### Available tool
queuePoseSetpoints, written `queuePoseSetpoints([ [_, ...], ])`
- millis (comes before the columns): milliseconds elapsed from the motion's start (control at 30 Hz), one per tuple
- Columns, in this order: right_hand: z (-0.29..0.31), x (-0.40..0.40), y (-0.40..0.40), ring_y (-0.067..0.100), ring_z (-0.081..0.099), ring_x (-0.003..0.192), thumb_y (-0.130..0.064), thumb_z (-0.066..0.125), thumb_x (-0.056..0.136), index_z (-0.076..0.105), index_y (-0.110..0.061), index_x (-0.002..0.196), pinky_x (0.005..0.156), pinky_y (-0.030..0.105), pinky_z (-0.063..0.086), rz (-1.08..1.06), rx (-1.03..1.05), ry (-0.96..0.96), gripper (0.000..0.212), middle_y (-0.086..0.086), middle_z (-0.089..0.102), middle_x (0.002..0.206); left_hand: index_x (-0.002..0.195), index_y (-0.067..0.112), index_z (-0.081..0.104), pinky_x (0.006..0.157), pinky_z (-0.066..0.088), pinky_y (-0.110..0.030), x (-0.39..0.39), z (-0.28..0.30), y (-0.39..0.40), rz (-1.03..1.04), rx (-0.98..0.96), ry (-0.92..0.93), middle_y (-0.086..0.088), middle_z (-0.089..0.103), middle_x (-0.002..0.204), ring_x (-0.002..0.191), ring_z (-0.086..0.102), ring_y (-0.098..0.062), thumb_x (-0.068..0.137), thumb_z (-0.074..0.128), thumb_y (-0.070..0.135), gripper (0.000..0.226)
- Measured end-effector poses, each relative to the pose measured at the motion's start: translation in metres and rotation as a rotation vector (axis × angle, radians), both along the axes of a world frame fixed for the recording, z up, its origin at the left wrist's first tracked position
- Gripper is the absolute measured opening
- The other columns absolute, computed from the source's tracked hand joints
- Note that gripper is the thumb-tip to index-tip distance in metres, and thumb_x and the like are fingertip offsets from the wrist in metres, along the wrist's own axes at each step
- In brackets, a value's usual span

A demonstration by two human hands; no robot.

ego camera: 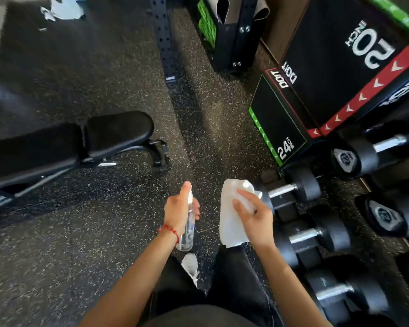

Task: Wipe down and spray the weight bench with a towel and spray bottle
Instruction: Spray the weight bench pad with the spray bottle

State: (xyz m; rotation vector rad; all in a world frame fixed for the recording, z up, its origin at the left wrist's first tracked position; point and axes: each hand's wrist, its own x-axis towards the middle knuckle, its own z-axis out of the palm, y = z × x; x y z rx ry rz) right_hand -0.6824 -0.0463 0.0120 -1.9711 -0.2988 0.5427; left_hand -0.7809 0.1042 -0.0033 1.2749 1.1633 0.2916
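A black padded weight bench (57,142) stands on the floor at the left, its seat end pointing toward the middle. My left hand (178,210) grips a clear spray bottle (188,234) upright, with the thumb up on the spray head. My right hand (253,217) holds a folded white towel (230,220) just right of the bottle. Both hands hover over the floor, well to the right of the bench.
Black dumbbells (316,237) lie in rows at the right. Black plyo boxes marked 24 and 20 inch (335,74) stand at the upper right. A perforated rack upright (163,36) lies at the top centre. Speckled rubber floor (104,232) spreads below the bench.
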Motion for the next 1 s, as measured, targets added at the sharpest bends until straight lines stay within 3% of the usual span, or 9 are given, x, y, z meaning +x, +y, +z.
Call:
queuePoseSetpoints([
  [100,0.000,0.034,0.024,-0.003,0.050,0.055,-0.029,0.069,0.081,0.064,-0.043,0.097,0.056,0.017,0.046,-0.023,0.018,0.026,0.022,-0.019,0.062,0.071,0.041,0.014,0.060,0.038,0.041,-0.017,0.034,-0.003,0.027,0.026,-0.028,0.006,-0.004,0.058,0.042,0.038,0.057,-0.017,0.088,0.042,0.054,0.064],
  [233,-0.003,0.096,0.058,-0.004,0.055,0.065,-0.027,0.068,0.081,0.062,-0.043,0.095,0.061,0.013,0.046,-0.001,0.031,0.032,0.022,-0.025,0.062,0.084,0.039,0.015,0.061,0.040,0.043,-0.018,0.095,-0.010,0.059,0.018,-0.031,0.010,-0.003,0.058,0.042,0.040,0.057,-0.017,0.089,0.041,0.054,0.066],
  [400,0.001,0.177,0.103,0.029,0.053,0.062,-0.027,0.069,0.080,0.062,-0.047,0.091,0.064,0.044,0.051,0.030,0.012,0.015,0.024,0.000,0.068,0.078,0.040,0.015,0.060,0.048,0.045,-0.024,0.173,-0.009,0.100,0.052,-0.061,0.009,-0.003,0.058,0.043,0.042,0.057,-0.018,0.088,0.041,0.055,0.065],
  [600,0.009,0.258,0.154,0.018,0.059,0.070,-0.028,0.069,0.081,0.064,-0.043,0.095,0.069,0.034,0.051,0.076,-0.001,0.003,0.022,-0.001,0.069,0.087,0.040,0.015,0.060,0.052,0.047,-0.029,0.245,0.002,0.146,0.117,-0.087,-0.067,-0.004,0.057,0.042,0.038,0.054,-0.017,0.081,0.045,0.059,0.062],
  [700,0.008,0.287,0.181,0.022,0.056,0.075,-0.025,0.069,0.081,0.066,-0.035,0.101,0.065,0.027,0.049,0.073,0.003,0.022,0.022,-0.023,0.064,0.088,0.039,0.016,0.060,0.051,0.046,-0.029,0.275,0.002,0.174,0.113,-0.099,-0.078,-0.004,0.056,0.041,0.037,0.053,-0.016,0.085,0.045,0.057,0.063],
  [833,0.002,0.324,0.225,0.013,0.044,0.052,-0.023,0.070,0.080,0.066,-0.037,0.097,0.048,0.014,0.040,0.018,-0.014,0.000,0.022,-0.024,0.062,0.079,0.040,0.015,0.060,0.042,0.041,-0.023,0.319,0.002,0.222,0.057,-0.065,-0.058,-0.006,0.057,0.042,0.037,0.053,-0.018,0.075,0.043,0.065,0.064],
  [933,-0.002,0.354,0.266,0.019,0.047,0.056,-0.023,0.070,0.080,0.068,-0.029,0.100,0.053,0.025,0.046,-0.029,-0.031,-0.003,0.021,-0.017,0.058,0.068,0.040,0.015,0.060,0.041,0.042,-0.020,0.354,0.001,0.267,0.008,-0.032,-0.044,-0.005,0.058,0.042,0.039,0.056,-0.018,0.083,0.041,0.061,0.066],
  [1000,0.000,0.374,0.296,0.036,0.052,0.064,-0.024,0.069,0.080,0.067,-0.033,0.098,0.059,0.039,0.050,-0.052,-0.017,0.007,0.020,-0.014,0.058,0.067,0.040,0.015,0.060,0.042,0.043,-0.020,0.380,0.002,0.300,-0.020,-0.014,-0.033,-0.004,0.058,0.042,0.039,0.057,-0.017,0.089,0.041,0.055,0.066],
])
